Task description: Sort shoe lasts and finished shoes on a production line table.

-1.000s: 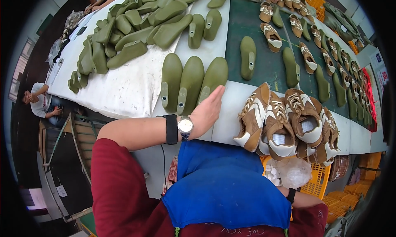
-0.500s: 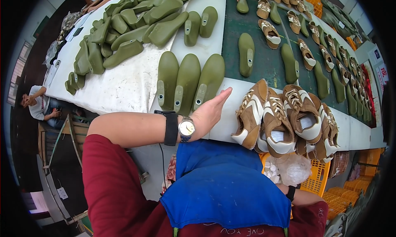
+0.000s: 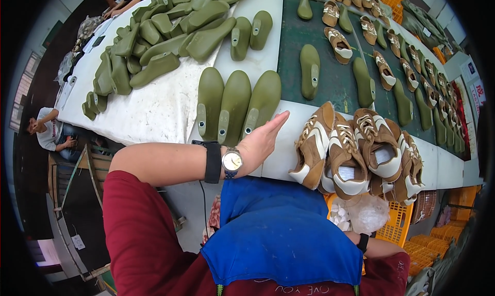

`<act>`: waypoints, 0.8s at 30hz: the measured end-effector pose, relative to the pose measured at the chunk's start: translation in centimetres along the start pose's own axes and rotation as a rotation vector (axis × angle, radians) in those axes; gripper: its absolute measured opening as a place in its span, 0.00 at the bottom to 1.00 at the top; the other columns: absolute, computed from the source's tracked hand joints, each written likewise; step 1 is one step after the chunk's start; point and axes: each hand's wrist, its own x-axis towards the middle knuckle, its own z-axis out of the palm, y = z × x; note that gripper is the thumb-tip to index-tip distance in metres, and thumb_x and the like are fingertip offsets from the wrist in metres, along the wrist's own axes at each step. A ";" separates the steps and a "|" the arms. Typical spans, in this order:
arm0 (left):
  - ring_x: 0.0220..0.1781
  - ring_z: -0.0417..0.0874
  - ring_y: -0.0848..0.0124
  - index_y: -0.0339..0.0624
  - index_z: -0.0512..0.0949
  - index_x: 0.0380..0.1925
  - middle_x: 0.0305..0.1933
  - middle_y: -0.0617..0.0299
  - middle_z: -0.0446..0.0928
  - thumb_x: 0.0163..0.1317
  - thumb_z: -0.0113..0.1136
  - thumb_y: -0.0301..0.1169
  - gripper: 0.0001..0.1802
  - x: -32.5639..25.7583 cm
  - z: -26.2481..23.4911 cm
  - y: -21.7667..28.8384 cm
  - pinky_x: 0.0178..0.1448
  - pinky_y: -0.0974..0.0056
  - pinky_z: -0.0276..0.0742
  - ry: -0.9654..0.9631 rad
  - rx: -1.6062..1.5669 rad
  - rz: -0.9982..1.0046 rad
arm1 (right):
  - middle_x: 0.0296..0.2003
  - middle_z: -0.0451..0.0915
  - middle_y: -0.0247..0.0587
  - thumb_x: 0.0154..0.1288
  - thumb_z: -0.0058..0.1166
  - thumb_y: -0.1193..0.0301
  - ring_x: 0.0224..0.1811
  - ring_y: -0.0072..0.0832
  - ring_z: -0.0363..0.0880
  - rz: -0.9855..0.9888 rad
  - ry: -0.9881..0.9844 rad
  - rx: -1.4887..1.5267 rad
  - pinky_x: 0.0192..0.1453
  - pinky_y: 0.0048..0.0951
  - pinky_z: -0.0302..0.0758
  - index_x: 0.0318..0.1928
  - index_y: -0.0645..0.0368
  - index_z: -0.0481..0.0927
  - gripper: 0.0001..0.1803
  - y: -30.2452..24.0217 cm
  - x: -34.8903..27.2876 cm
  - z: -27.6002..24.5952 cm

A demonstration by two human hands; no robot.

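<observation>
My left hand [image 3: 261, 142] is held out flat on its edge above the table's front edge, fingers straight and together, with nothing in it. Close beside its far side stand three green shoe lasts [image 3: 234, 102] in a row, the right one partly hidden by the hand. To the right of the hand, a cluster of brown-and-white sneakers [image 3: 346, 157] leans together at the table's edge. My right forearm [image 3: 379, 246], with a black wristband, goes behind the blue apron [image 3: 283, 234]; the right hand itself is hidden.
A heap of green lasts [image 3: 170, 33] covers the white table [image 3: 160, 97] at the far left. Lasts and sneakers stand in rows on the dark green belt [image 3: 335, 84]. Orange crates [image 3: 399, 221] sit below at right. A seated person [image 3: 49, 133] is at left.
Another person's hand, on a last at the far end of the belt, has gone from sight. The whole scene has shifted slightly down; my left hand keeps its pose.
</observation>
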 end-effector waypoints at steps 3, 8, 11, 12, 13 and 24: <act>0.73 0.52 0.56 0.41 0.71 0.58 0.67 0.52 0.62 0.60 0.45 0.39 0.26 0.0 0.0 -0.1 0.75 0.43 0.25 -0.013 0.002 0.016 | 0.56 0.70 0.45 0.66 0.43 0.73 0.56 0.33 0.68 0.030 -0.005 0.020 0.60 0.29 0.65 0.56 0.65 0.69 0.19 0.6 -0.2 -0.1; 0.69 0.58 0.52 0.41 0.75 0.51 0.60 0.51 0.68 0.49 0.63 0.43 0.30 1.2 4.2 -0.3 0.72 0.46 0.44 0.081 -0.867 -0.177 | 0.58 0.70 0.45 0.67 0.42 0.72 0.58 0.32 0.68 0.049 0.026 0.042 0.61 0.28 0.64 0.57 0.66 0.69 0.19 1.0 0.9 -1.6; 0.66 0.60 0.49 0.49 0.67 0.58 0.59 0.50 0.67 0.44 0.68 0.47 0.39 0.5 7.7 0.5 0.67 0.43 0.53 0.336 -1.023 -0.548 | 0.58 0.69 0.45 0.68 0.41 0.71 0.58 0.32 0.67 0.030 0.079 0.072 0.62 0.28 0.63 0.57 0.66 0.69 0.19 0.8 2.9 -2.2; 0.65 0.61 0.48 0.51 0.65 0.61 0.61 0.49 0.65 0.45 0.66 0.49 0.41 0.3 8.7 1.4 0.66 0.43 0.55 0.278 -1.054 -0.618 | 0.58 0.69 0.45 0.68 0.41 0.71 0.59 0.32 0.67 0.023 0.095 0.078 0.63 0.28 0.63 0.57 0.66 0.68 0.19 0.6 3.7 -2.6; 0.64 0.62 0.49 0.51 0.63 0.62 0.59 0.51 0.68 0.46 0.65 0.48 0.42 0.2 9.9 2.7 0.64 0.42 0.56 0.267 -1.169 -0.680 | 0.59 0.69 0.45 0.69 0.41 0.71 0.59 0.32 0.67 0.017 0.110 0.083 0.63 0.28 0.62 0.58 0.66 0.68 0.20 0.4 4.3 -3.1; 0.62 0.65 0.52 0.46 0.64 0.61 0.49 0.57 0.75 0.50 0.58 0.39 0.36 2.5 7.4 5.2 0.65 0.38 0.52 0.478 -1.042 -0.905 | 0.61 0.67 0.45 0.71 0.39 0.69 0.61 0.30 0.65 -0.024 0.281 0.205 0.66 0.27 0.60 0.59 0.67 0.67 0.21 -3.4 9.6 -7.0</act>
